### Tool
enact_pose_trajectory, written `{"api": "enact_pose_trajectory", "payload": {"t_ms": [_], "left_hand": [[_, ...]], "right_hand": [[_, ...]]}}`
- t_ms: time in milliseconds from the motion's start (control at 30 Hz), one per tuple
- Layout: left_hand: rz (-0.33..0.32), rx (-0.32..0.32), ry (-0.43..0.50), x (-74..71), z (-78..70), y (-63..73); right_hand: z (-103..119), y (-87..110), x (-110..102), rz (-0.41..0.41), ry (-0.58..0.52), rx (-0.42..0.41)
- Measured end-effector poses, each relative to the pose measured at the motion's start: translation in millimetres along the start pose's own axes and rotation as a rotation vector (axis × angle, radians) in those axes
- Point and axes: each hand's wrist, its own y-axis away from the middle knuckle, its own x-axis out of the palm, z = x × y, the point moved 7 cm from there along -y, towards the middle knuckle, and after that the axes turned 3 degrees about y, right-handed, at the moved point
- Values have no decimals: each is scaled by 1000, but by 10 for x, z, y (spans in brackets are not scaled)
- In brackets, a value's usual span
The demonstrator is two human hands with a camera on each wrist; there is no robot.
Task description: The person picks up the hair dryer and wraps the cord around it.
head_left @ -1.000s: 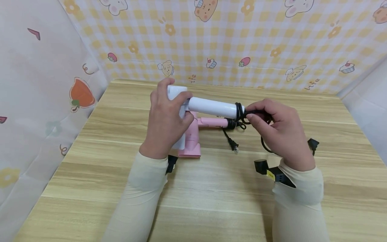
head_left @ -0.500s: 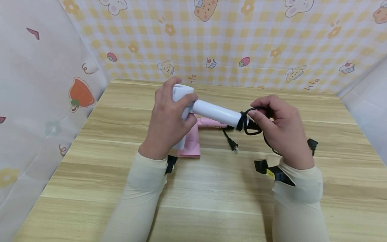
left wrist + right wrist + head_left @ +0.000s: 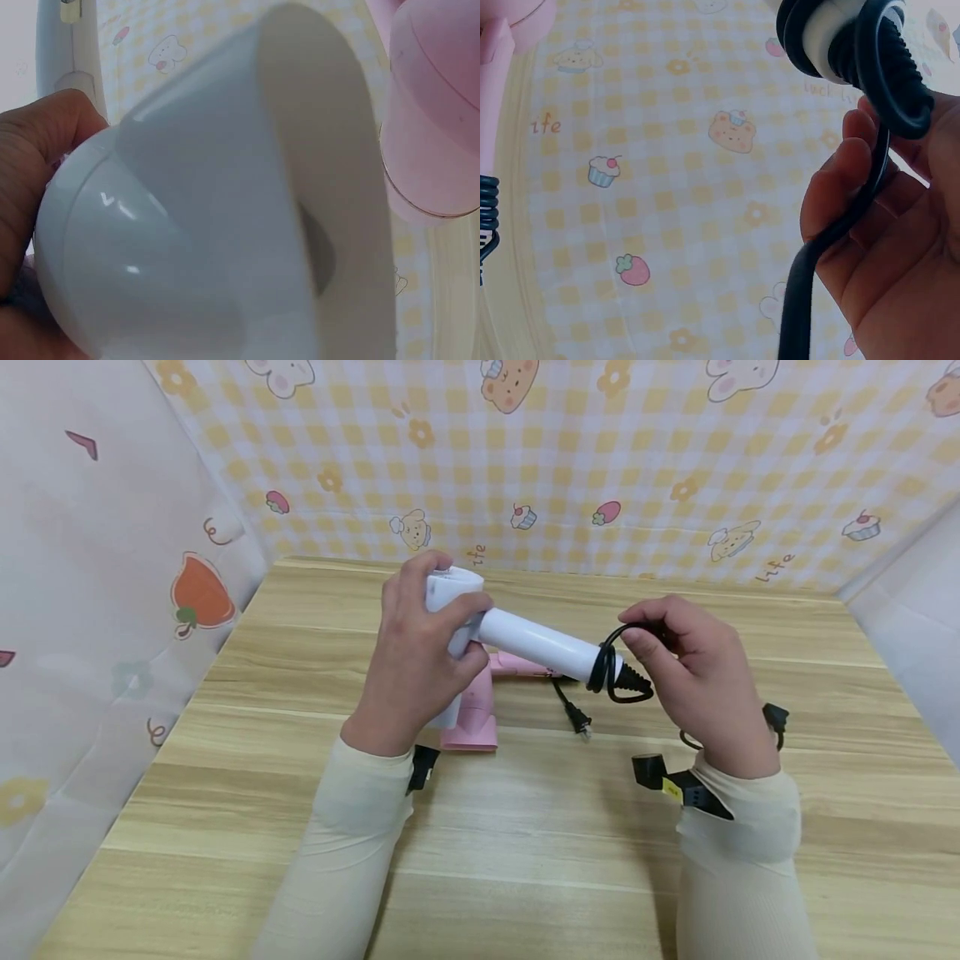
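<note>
A white hair dryer [image 3: 536, 639] is held above the table, its handle sloping down to the right. My left hand [image 3: 416, 652] grips its body from above. In the left wrist view the dryer's wide nozzle [image 3: 225, 202] fills the middle. Black cord [image 3: 604, 667] loops around the handle's end, beside a ribbed sleeve [image 3: 633, 680]. My right hand [image 3: 693, 681] pinches the cord between thumb and fingers; in the right wrist view the cord [image 3: 832, 232] runs down across the palm. Partly hidden beneath, a pink hair dryer [image 3: 476, 714] lies on the table.
The pink dryer's black plug [image 3: 577, 720] lies right of it. Another black plug [image 3: 776, 718] with some cord sits behind my right wrist. The wooden table [image 3: 540, 860] meets a yellow checked cloth [image 3: 570, 468] at the back and a pale cloth [image 3: 112, 610] at the left.
The white dryer has shifted slightly right, and its handle end has tipped down. The cord loop has been drawn looser around the handle, and the ribbed sleeve now shows.
</note>
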Motion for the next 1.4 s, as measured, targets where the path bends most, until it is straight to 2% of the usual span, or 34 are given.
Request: {"api": "enact_pose_trajectory", "payload": {"t_ms": [367, 567, 867, 1067, 1233, 1400], "left_hand": [[-7, 35, 49, -10, -17, -6], [-16, 37, 77, -45, -38, -6], [-61, -38, 122, -71, -9, 5], [-59, -52, 113, -72, 1, 2], [-79, -61, 97, -74, -1, -1], [-103, -103, 87, -87, 11, 7]], "right_hand": [[-49, 8, 30, 50, -45, 20], [-130, 14, 60, 86, -99, 77], [-223, 9, 194, 186, -162, 160], [-265, 25, 249, 226, -196, 224], [-265, 29, 258, 222, -182, 213], [-276, 25, 315, 261, -235, 234]]}}
